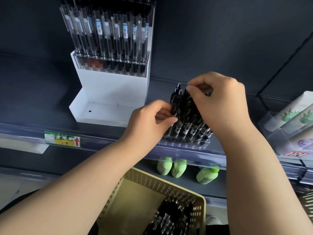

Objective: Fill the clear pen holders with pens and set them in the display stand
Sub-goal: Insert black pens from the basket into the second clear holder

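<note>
A clear pen holder (184, 143) stands on the shelf edge, partly filled with black pens (184, 112). My left hand (149, 121) pinches the pens at the holder's left side. My right hand (218, 102) grips the top of a pen in the same bundle from above. The white display stand (108, 94) sits to the left; its upper tier carries a clear holder full of pens (108, 31), and its lower tray (101, 114) holds nothing. More black pens (171, 217) lie in a beige basket (152, 182) below.
A price label (62, 139) is clipped to the shelf rail. Green bottles (177, 167) stand on the shelf underneath. Clear boxes with tubes (291, 116) occupy the right of the shelf. The dark back panel rises behind.
</note>
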`<state>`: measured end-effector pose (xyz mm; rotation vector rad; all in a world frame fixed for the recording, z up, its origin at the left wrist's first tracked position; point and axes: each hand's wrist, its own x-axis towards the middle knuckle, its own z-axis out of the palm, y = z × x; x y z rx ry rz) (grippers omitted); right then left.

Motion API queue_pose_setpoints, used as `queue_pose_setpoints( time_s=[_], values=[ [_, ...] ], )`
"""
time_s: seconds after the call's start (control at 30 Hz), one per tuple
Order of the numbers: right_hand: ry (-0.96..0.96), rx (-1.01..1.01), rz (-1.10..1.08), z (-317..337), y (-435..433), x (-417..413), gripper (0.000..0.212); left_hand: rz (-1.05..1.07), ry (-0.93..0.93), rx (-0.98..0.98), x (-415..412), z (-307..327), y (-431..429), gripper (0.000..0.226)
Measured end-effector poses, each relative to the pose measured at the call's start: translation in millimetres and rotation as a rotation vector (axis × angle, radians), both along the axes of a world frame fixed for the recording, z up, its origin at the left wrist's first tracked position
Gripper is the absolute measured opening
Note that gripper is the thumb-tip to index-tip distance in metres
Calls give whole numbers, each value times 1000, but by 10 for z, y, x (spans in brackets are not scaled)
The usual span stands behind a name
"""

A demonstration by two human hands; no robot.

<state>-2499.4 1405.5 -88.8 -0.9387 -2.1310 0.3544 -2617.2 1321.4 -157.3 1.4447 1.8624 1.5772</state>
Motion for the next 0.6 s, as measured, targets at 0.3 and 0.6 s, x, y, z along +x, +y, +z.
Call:
queue_pose_setpoints(
  time_s=[0.3,0.6],
  values=[
    [32,-36,-22,24,36,83,11,44,240,-184,-13,-98,76,15],
    [-4,5,-18,25,-13,71,8,40,262,-254,-81,-99,70,20]
  ],
)
